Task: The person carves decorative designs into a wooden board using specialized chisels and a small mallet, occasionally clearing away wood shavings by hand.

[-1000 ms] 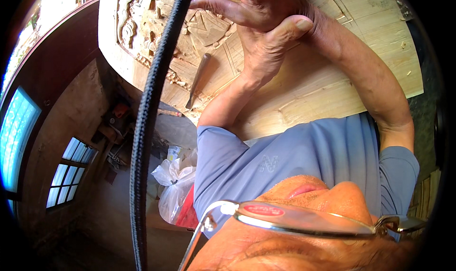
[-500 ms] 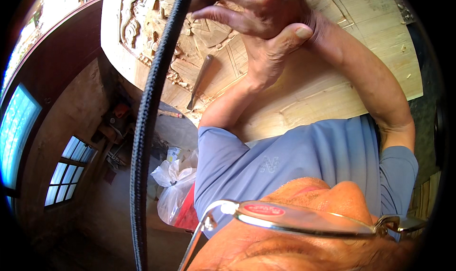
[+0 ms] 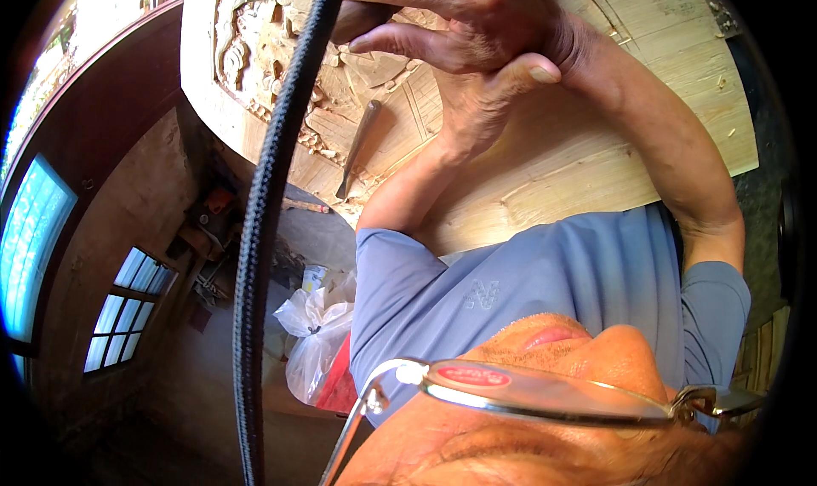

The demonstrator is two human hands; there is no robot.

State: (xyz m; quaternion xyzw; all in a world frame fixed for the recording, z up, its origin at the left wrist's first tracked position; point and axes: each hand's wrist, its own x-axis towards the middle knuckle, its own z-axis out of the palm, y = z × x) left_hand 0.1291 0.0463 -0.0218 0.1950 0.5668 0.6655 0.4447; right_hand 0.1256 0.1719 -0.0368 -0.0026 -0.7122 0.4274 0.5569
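My right hand curls over a dark object near the top, too hidden to name, with its thumb stretched leftward. My left hand is beneath it, thumb pressed up against the right hand near the wrist; its fingers are largely hidden. Both hands are over a large pale wooden board with deep carved scrollwork at the upper left and ruled lines. A slim chisel or gouge lies on the board, left of my left forearm.
A short stick shows below the board's left edge, with a tied clear plastic bag over something red. A black braided cable crosses the view. Tools stand by the wall near barred windows.
My right hand has shifted slightly downward, and more of the dark object by its fingers shows at the left. My left hand has moved only a little; the chisel on the board stays put.
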